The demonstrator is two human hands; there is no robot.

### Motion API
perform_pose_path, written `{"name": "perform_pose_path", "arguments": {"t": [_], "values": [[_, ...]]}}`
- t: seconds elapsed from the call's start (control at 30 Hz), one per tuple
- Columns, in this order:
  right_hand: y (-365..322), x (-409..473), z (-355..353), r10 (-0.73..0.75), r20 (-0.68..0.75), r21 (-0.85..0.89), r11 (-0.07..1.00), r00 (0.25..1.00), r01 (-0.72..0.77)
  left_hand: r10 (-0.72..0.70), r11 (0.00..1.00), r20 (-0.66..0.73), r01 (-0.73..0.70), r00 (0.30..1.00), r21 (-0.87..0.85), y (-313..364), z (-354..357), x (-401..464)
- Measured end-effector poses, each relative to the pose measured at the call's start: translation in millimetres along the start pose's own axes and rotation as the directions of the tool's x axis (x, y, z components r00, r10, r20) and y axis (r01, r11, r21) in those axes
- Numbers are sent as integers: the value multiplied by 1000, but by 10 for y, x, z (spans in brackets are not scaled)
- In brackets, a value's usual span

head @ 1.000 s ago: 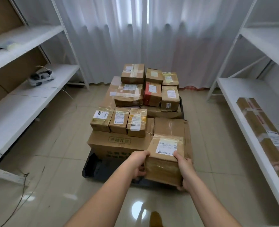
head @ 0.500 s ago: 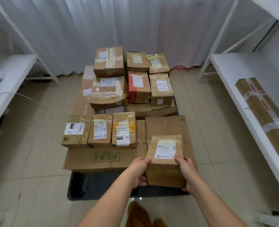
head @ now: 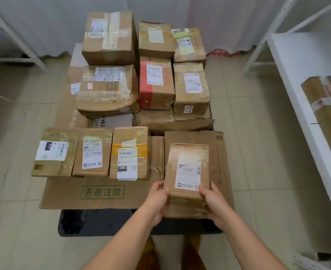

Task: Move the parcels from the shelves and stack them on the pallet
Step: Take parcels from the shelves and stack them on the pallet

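Note:
A small brown parcel with a white label is held between both hands over a flat cardboard box at the pallet's near right. My left hand grips its near left corner, my right hand its near right corner. Whether it rests on the box beneath I cannot tell. The dark pallet carries several taped parcels: a row of three small ones to the left, larger boxes stacked behind.
A white shelf runs along the right, with a long taped brown parcel lying on it. Another white shelf frame stands at the far left. White curtains hang behind. Tiled floor surrounds the pallet.
I have stepped closer to the pallet and carried the small parcel forward and down over the flat box at the near right. Both hands kept their hold.

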State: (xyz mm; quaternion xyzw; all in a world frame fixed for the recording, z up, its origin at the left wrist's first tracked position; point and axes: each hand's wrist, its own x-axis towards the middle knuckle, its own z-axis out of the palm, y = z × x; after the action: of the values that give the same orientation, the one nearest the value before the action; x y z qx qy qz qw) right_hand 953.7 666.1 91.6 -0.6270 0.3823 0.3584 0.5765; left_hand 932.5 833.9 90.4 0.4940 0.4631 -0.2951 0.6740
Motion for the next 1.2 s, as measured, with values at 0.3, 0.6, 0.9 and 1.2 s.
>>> {"name": "perform_pose_path", "arguments": {"t": [0.3, 0.6, 0.9, 1.2], "values": [[-479, 954, 12, -118, 5, -94, 989, 993, 118, 40, 991, -142, -57, 989, -123, 287, 367, 768], [-842, 1505, 156, -257, 92, -517, 813, 962, 267, 135, 986, -293, -157, 946, -52, 563, 489, 1423], [-764, 1441, 39, -123, 201, -507, 836, 972, 210, 129, 973, -393, -193, 910, -127, 636, 501, 1287], [-735, 1306, -96, -32, 182, -518, 846, 983, 123, 132, 980, -397, -181, 908, -88, 711, 550, 1094]]}}
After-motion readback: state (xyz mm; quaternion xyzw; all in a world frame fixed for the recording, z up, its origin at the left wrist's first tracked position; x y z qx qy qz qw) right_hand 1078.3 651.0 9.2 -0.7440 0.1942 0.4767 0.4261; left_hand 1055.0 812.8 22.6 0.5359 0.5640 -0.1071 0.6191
